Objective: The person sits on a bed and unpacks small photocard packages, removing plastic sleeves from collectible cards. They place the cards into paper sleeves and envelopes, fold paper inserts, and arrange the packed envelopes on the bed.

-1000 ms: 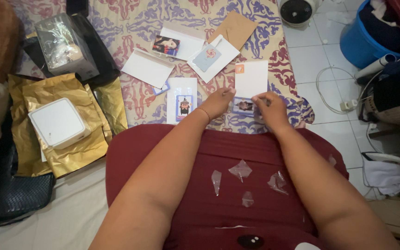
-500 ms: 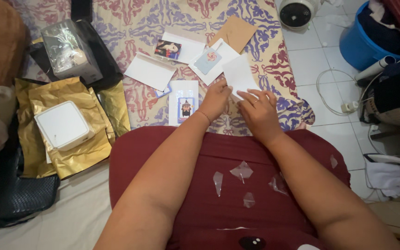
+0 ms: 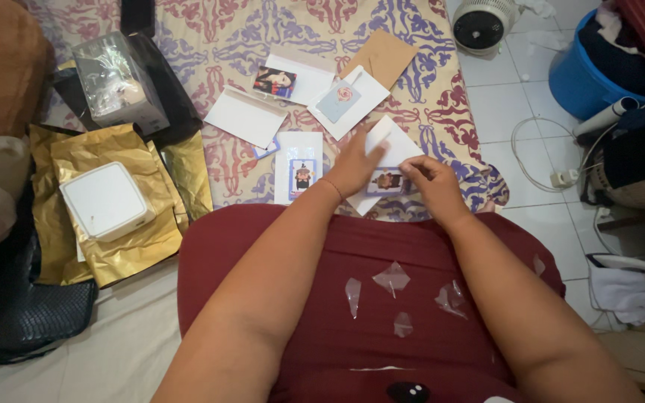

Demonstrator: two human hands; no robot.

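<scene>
My left hand (image 3: pixel 355 166) lies flat on a white card sheet (image 3: pixel 396 148) on the patterned mat (image 3: pixel 225 30). My right hand (image 3: pixel 431 181) pinches the right edge of a small photo card (image 3: pixel 387 180) that sits on that sheet, between both hands. To the left lies another white sheet with a blue-framed photo card (image 3: pixel 301 175). Further back lie a white envelope (image 3: pixel 245 116), a sheet with a dark photo card (image 3: pixel 276 80), a sheet with a pale blue card (image 3: pixel 339 101) and a brown envelope (image 3: pixel 379 55).
Clear plastic scraps (image 3: pixel 391 277) lie on my red lap. At the left are gold foil bags (image 3: pixel 125 239) under a white square box (image 3: pixel 104 201), a clear-wrapped box (image 3: pixel 117 78) and a black bag (image 3: pixel 16 313). A fan (image 3: pixel 481 24), blue tub (image 3: pixel 591 67) and cables (image 3: pixel 535 160) stand right.
The white sheet has turned and shifted left under my hands. My left hand now presses on it, and my right hand has come onto the small photo card.
</scene>
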